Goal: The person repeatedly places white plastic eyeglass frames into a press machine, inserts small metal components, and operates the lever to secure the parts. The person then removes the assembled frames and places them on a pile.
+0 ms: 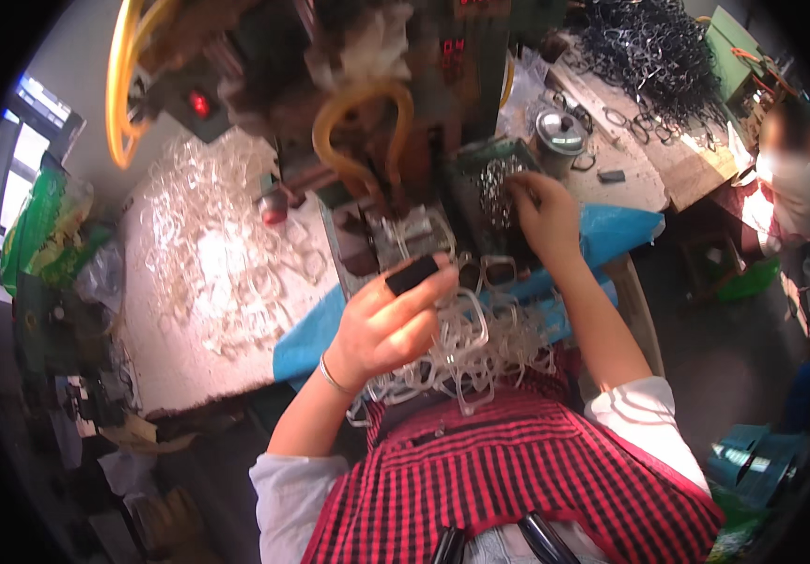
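Note:
My left hand point(388, 324) is closed in front of the machine, with a black wrap point(412, 274) round one finger. Its fingertips grip a clear plastic eyeglass frame point(416, 232), which reaches up to the machine's work area. To the right, my right hand point(548, 221) dips its curled fingertips into a heap of small shiny metal parts point(499, 188) in a dark tray point(466, 183). Whatever those fingers pinch is too small to make out. More clear eyeglass frames point(466, 362) are piled on my lap, below both hands.
The machine point(349, 56) stands straight ahead, with a yellow hose point(323, 122) looping down. Clear frames point(208, 244) are heaped on the left table. Blue sheeting point(612, 235) hangs along the edge. Dark frames point(654, 56) and a metal lid point(560, 132) lie far right; another person point(790, 188) sits beyond.

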A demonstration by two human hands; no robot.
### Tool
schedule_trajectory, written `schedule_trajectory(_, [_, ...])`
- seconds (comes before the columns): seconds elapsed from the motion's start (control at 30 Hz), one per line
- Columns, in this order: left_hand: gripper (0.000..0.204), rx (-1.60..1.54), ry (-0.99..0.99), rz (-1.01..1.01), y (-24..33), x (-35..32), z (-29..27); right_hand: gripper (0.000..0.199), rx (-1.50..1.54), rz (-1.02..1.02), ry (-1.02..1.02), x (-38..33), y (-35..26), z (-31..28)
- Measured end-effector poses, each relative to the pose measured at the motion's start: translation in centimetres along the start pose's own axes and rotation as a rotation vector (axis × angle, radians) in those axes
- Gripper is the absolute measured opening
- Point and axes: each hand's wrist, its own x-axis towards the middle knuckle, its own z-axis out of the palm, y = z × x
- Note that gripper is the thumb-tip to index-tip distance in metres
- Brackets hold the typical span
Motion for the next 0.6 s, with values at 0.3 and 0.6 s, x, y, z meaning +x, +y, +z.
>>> schedule_trajectory(0.3, [0.054,-0.262,-0.624,-0.992,4.3,-12.4,-0.3,0.015,0.144,0.032,-0.060,0.2,1.3,-3.9])
schedule_trajectory(0.6, [0.086,-0.575,-1.039,-0.722,8.0,-3.4,11.3,0.019,0.061,-0.046,-0.199,2.4,-1.2,-3.1])
